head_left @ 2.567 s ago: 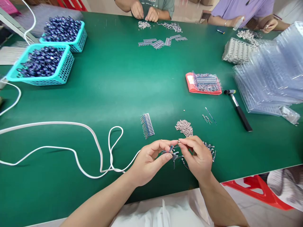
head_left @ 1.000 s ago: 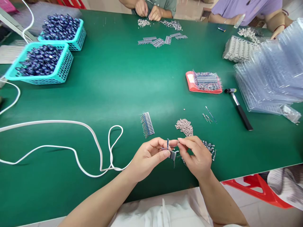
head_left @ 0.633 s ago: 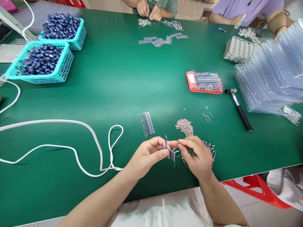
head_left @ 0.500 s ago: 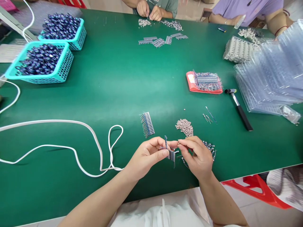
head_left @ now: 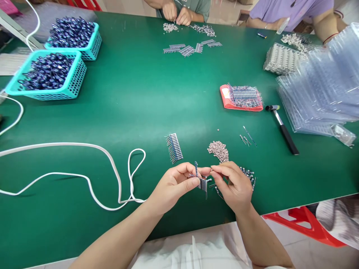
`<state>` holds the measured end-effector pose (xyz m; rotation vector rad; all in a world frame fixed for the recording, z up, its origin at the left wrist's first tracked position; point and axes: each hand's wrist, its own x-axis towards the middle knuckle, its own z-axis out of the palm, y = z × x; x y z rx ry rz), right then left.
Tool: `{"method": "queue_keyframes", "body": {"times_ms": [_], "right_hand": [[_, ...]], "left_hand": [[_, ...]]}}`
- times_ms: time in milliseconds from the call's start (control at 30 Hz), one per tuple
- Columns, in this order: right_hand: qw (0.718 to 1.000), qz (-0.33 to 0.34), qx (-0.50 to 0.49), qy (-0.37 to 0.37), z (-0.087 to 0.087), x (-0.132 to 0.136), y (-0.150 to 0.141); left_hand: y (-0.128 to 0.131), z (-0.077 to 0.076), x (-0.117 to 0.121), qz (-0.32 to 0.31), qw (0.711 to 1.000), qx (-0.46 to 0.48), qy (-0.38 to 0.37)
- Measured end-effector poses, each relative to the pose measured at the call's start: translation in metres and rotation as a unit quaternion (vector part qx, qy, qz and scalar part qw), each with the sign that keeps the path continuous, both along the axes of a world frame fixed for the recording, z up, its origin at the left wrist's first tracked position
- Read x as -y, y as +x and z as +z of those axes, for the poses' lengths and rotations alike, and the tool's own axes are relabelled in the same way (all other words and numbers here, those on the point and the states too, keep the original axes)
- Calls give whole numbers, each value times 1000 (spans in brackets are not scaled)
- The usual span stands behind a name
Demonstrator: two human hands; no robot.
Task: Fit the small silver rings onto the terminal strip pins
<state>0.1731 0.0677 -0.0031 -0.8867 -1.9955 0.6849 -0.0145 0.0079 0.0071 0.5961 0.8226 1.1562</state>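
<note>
Left hand has its thumb and fingers closed on a small blue-and-silver bundle, held low over the green surface. The right hand pinches a tiny piece between thumb and fingertips, right at the tip of the left index finger. Just beyond the right hand lies a heap of small round pieces; loose blue-and-silver parts lie beside that hand, partly hidden by it.

At the far left sit 2 turquoise baskets, the front basket and the rear basket, both heaped with glossy dark blue pieces. At the right, a small clear bag holds small pieces too blurred to identify, near stacked clear plastic sheets.
</note>
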Motion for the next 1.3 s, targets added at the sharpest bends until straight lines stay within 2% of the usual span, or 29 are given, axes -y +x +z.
{"method": "queue_keyframes", "body": {"times_ms": [667, 1000, 1300], "right_hand": [[1000, -1, 3, 6, 1, 0, -1], [999, 6, 0, -54, -1, 0, 0], [999, 18, -4, -31, -1, 0, 0]], "left_hand": [[2, 1, 2, 2, 1000, 1, 14], [2, 2, 2, 6, 1000, -2, 12], [2, 0, 1, 16, 1000, -6, 16]]}}
